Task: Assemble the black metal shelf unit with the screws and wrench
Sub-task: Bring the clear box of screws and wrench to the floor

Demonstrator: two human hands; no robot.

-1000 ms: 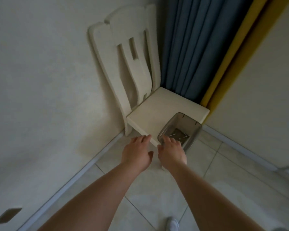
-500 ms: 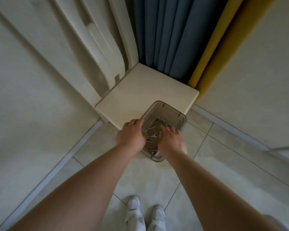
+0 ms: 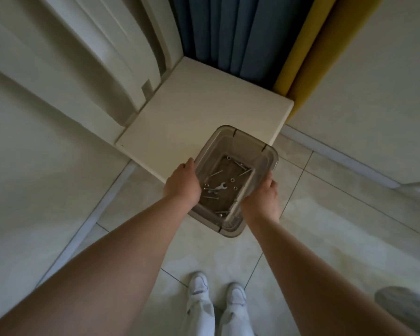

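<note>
Screws point(image 3: 212, 175), thin and silver-coloured, lie loose on the floor of a clear, smoke-tinted rectangular plastic tub point(image 3: 250, 147), pointing in various directions. Small flat silver wrench point(image 3: 220, 187) sits among them near the middle, double-ended. A few small round nuts or washers point(image 3: 232, 180) are scattered beside it; which of the two cannot be told. No part of the black shelf unit appears in view.

Tub position: far end over the front corner of a cream-painted wooden chair seat point(image 3: 192, 112); near end overhangs the pale tiled floor point(image 3: 325, 214). Whether the tub rests on the seat or is lifted clear cannot be told.

Left hand point(image 3: 183, 184): on the tub's left long wall, fingers curled over the rim, grasping it. Right hand point(image 3: 261, 198): on the right long wall near the near end, fingers wrapped under and around the side, thumb at the rim, grasping it. Both forearms extended, bare.

Surroundings: blue pleated curtain point(image 3: 228, 32) behind the chair, yellow vertical panel point(image 3: 308, 57) beside it, white shoes point(image 3: 216, 289) below on the tiles.
</note>
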